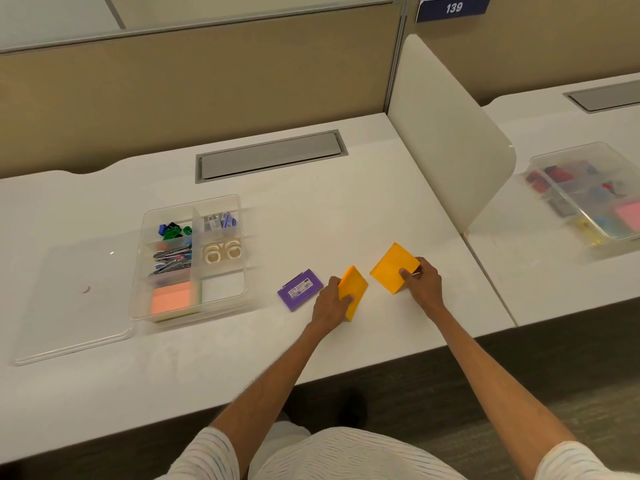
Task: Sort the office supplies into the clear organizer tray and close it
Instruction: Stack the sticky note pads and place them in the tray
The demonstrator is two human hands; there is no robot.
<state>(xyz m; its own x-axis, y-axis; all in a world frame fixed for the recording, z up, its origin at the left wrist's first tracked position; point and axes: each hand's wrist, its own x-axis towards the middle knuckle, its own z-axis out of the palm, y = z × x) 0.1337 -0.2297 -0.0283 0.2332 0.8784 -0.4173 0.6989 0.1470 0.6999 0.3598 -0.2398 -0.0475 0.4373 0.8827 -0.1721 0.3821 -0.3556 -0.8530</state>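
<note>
The clear organizer tray [138, 271] sits open on the white desk, left of centre. Its compartments hold coloured clips, staples, two tape rolls, binder clips and a pink sticky-note pad [171, 297]; the near right compartment [223, 287] holds nothing. Its clear lid [76, 299] lies flat to the tray's left. My left hand [330, 301] grips an orange sticky-note pad [355, 291], tilted up off the desk. My right hand [422, 280] grips a second orange pad [393, 266], also tilted. A purple box [300, 289] lies flat just left of my left hand.
A grey cable hatch [270, 155] is set into the desk behind the tray. A white divider panel [446, 133] stands at the right. Beyond it, on the neighbouring desk, stands another clear tray [588, 192] of supplies.
</note>
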